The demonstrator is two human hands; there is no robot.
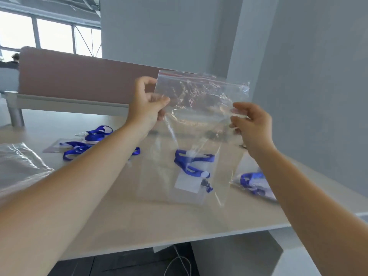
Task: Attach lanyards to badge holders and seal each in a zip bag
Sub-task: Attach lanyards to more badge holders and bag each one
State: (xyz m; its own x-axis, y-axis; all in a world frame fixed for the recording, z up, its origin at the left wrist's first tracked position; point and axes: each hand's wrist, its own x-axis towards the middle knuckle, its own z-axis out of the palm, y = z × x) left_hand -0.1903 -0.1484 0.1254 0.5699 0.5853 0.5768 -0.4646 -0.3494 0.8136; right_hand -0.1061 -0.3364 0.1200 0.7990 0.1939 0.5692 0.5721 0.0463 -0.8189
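Reaching forward from the lower corners of the view, both bare forearms rise toward the middle, where the two hands hold a clear zip bag (199,108) up above the table (139,222). The left hand (146,104), at about ten o'clock from the bag's centre, pinches the bag's left edge between thumb and curled fingers, wrist bent slightly back. The right hand (252,121), at roughly three o'clock, pinches the right edge with thumb and forefinger, its other fingers curled loosely behind. The bag's red-striped zip strip runs along the top, and the film hangs crumpled between the hands (whether the seal is closed cannot be told). Seen through the lower part of the bag, at six o'clock, are a blue lanyard (191,162) and a badge holder (188,184); whether they are in the bag or lying on the table behind it is unclear. More blue lanyards (79,148) lie at nine o'clock, a stack of empty bags (18,166) sits at the left edge, and a filled bag (253,182) lies at four o'clock.
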